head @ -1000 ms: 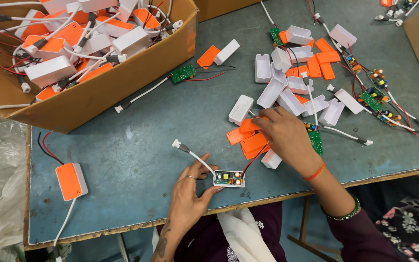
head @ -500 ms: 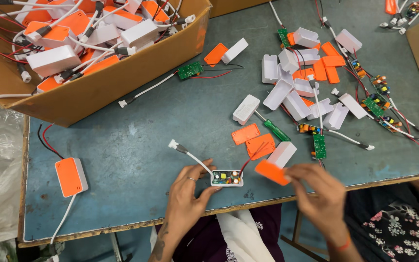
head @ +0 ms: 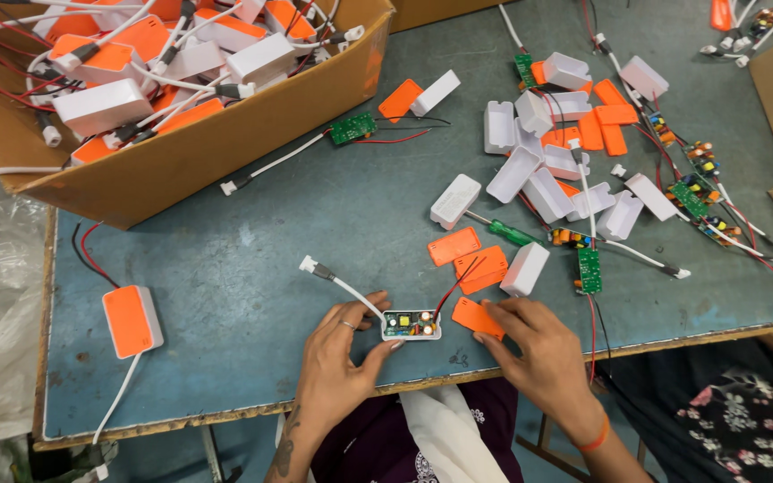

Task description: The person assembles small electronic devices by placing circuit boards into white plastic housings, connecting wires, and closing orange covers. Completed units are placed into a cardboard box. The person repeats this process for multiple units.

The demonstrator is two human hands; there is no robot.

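Head view, left hand [head: 337, 358]: fingers are gripping the small white open plastic case with a circuit board inside [head: 411, 325], lying at the blue bench [head: 252, 259] front edge.
Right hand [head: 539, 353]: fingers are pinching one flat orange plastic lid [head: 478, 317].
Doing it well: lid should be squared over the case, red wires clear.
Count: two more orange lids [head: 469, 258] are lying nearby; one cardboard box [head: 225, 143].
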